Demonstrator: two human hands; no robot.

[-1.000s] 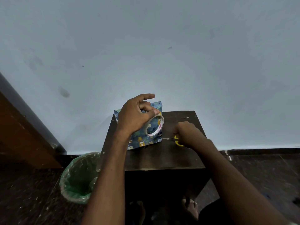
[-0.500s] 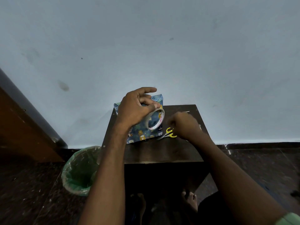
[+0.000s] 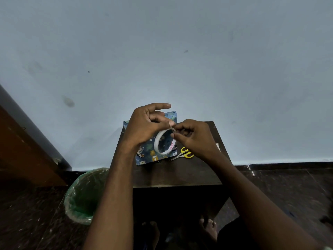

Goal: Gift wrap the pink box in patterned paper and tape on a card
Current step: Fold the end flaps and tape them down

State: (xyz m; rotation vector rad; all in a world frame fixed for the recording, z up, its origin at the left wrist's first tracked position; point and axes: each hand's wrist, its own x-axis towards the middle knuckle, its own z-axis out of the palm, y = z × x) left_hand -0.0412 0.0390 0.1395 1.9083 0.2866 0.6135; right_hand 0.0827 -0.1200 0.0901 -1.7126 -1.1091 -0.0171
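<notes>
The box wrapped in blue patterned paper [image 3: 147, 156] lies on the small dark wooden table [image 3: 180, 172], towards its back left. My left hand [image 3: 146, 126] holds a roll of clear tape [image 3: 164, 141] upright above the box, thumb on the rim, index finger stretched out. My right hand [image 3: 194, 138] has come up to the roll's right side, and its fingertips pinch at the roll's top edge. Yellow-handled scissors [image 3: 185, 153] lie on the table just right of the box, below my right hand. No card is in sight.
A bin lined with a green bag [image 3: 84, 193] stands on the dark floor left of the table. A pale wall rises right behind the table. A brown wooden door or panel [image 3: 23, 150] is at the far left. Bare feet [image 3: 207, 230] show under the table.
My right hand has let go of the scissors on the table and risen to the tape roll. My left hand has kept the roll above the box.
</notes>
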